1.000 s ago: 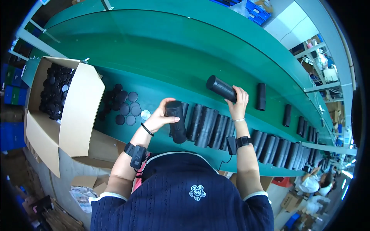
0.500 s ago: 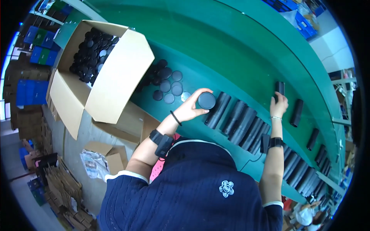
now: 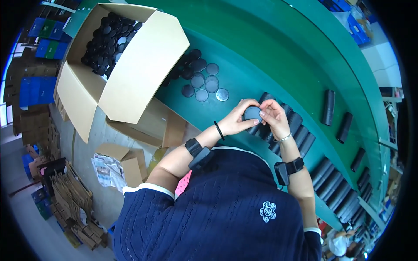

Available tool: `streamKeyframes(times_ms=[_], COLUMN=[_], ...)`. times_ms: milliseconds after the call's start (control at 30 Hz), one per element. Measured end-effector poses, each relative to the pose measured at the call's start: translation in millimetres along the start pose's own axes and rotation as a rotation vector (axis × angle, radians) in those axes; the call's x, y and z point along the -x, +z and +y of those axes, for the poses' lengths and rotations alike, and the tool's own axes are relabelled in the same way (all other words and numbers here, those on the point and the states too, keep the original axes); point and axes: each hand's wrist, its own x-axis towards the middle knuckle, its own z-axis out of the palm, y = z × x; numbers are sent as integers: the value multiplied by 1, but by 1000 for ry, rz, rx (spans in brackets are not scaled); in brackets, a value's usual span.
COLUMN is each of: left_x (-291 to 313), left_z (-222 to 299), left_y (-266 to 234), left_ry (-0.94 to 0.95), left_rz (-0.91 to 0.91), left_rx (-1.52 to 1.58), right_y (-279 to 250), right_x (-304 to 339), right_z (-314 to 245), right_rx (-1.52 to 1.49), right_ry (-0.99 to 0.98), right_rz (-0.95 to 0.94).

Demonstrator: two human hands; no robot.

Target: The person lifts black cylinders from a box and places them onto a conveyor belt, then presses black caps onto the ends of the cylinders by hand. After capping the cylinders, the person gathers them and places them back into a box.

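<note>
Both hands meet at centre frame: the left hand [image 3: 237,122] and right hand [image 3: 274,117] curl closed around one black tube [image 3: 252,114], its round end facing up. A row of black tubes [image 3: 300,135] lies touching at 4 o'clock. Loose black caps [image 3: 202,82] sit at 11 o'clock beside an open cardboard box [image 3: 130,78] on the green desk [image 3: 270,56].

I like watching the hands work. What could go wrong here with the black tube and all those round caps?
Both hands, left hand and right hand, hold one black tube above the row of tubes. If it slips, it might knock that row and send tubes rolling. The loose round caps lie near the open cardboard box; a sleeve could perhaps sweep some away.
</note>
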Motion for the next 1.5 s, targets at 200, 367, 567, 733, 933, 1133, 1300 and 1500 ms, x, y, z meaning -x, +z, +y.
streamKeyframes(times_ms=[200, 367, 567, 733, 933, 1133, 1300, 1500], left_x=[-4, -11, -11, 4, 13, 17, 22, 26], left_z=[-3, 9, 38, 19, 20, 5, -2, -1], left_y=[-10, -46, -51, -47, -59, -56, -53, -46], left_ry=[-110, 27, -78, 6, -135, -260, -308, -286], left_rz=[-68, 28, 339, 377, 28, -133, -69, -15], left_rx=[211, 703, 1059, 700, 566, 576, 583, 515], right_y=[6, 9, 36, 34, 32, 35, 42, 43], right_x=[-2, -10, -19, -12, -17, -19, -17, -18], right_z=[2, -9, -10, -6, -17, 6, 14, 11], right_rx=[3, 645, 775, 979, 223, -64, -126, -93], right_ry=[-26, -227, -274, -435, -109, 81, 128, 144], right_rz=[-6, -142, 7, 128, 30, 10, -7, -25])
